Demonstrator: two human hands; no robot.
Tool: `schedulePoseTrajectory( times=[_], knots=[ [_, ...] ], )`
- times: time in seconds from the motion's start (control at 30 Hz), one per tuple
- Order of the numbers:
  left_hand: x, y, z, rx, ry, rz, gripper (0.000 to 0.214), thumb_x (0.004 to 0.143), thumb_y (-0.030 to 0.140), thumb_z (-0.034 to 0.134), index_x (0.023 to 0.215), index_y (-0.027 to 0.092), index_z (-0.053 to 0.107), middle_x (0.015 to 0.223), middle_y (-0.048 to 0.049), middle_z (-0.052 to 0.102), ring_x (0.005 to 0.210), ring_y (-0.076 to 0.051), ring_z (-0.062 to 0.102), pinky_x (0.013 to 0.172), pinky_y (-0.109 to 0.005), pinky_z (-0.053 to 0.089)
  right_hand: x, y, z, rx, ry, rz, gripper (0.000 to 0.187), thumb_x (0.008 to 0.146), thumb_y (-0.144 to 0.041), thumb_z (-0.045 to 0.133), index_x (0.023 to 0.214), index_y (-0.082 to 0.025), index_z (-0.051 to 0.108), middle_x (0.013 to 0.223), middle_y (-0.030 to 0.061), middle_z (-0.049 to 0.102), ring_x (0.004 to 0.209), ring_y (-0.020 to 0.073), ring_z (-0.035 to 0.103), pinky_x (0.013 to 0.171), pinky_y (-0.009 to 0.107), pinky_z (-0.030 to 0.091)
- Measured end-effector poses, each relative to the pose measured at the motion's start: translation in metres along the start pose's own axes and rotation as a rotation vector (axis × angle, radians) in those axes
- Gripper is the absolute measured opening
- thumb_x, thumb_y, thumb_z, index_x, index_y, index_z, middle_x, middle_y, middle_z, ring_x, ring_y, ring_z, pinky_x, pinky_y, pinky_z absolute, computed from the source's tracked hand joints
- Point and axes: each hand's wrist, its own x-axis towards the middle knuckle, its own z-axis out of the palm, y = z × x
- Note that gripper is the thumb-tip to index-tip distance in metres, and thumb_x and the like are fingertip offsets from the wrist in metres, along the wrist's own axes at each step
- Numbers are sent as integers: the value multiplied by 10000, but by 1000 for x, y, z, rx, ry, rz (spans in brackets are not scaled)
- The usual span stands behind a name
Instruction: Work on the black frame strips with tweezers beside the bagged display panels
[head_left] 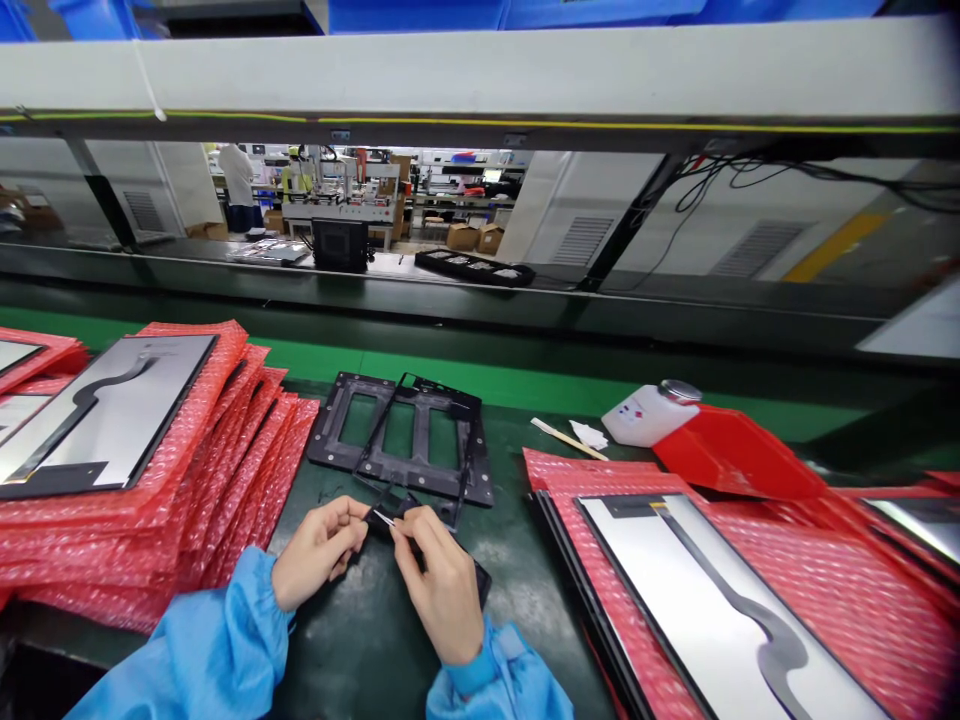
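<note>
My left hand point(322, 545) is closed in a pinch at the near end of a small black part point(377, 521). My right hand point(442, 580) grips a thin tool with a pale, narrow tip point(384, 518), which touches or lies over that part; the rest of the tool is hidden in the fingers. A dark flat piece point(482, 582) shows partly from beneath the right hand. Just beyond both hands lies a black fixture plate point(405, 455) with rectangular openings, and a thin black frame point(471, 450) rests slantwise on it.
To the left rises a stack of red bubble-wrap sleeves point(247, 460) topped by a display panel point(142, 385). More sleeves point(847, 580) and a panel point(720, 610) lie at right. Behind them are a white bottle point(645, 415), a stick point(568, 438) and crumpled white paper point(589, 434). A shelf point(480, 75) spans overhead.
</note>
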Motion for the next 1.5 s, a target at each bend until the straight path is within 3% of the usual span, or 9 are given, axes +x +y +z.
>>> schedulePoseTrajectory(
  times=[0.5, 0.83, 1.33, 1.5],
  knots=[
    [0, -6, -2, -33, -18, 7, 319, 854, 435, 576, 987, 145, 551, 649, 61, 421, 415, -30, 312, 372, -152, 245, 0, -3, -3, -18, -47, 25, 125, 974, -234, 440, 885, -208, 524, 966, 40, 545, 855, 148, 580, 731, 252, 451],
    [-2, -3, -1, -36, -24, 17, 321, 843, 440, 587, 965, 145, 560, 629, 65, 423, 411, -30, 315, 374, -148, 245, 3, -6, -4, -38, -12, -37, 155, 965, -231, 434, 847, -202, 530, 900, 50, 578, 845, 168, 601, 712, 263, 470],
    [-4, 1, -1, -11, -30, 11, 346, 845, 453, 576, 987, 138, 557, 640, 60, 422, 416, -31, 314, 372, -149, 243, 7, -4, -11, -13, 159, -54, 112, 948, -190, 474, 869, -185, 553, 895, 65, 585, 818, 149, 613, 707, 248, 485],
    [-3, 0, -1, -24, -15, 3, 330, 843, 451, 581, 961, 144, 556, 638, 63, 417, 410, -28, 311, 372, -148, 239, 5, -7, -12, -16, 107, -55, 111, 945, -206, 479, 876, -187, 563, 906, 69, 593, 840, 159, 616, 708, 254, 489]
  ],
)
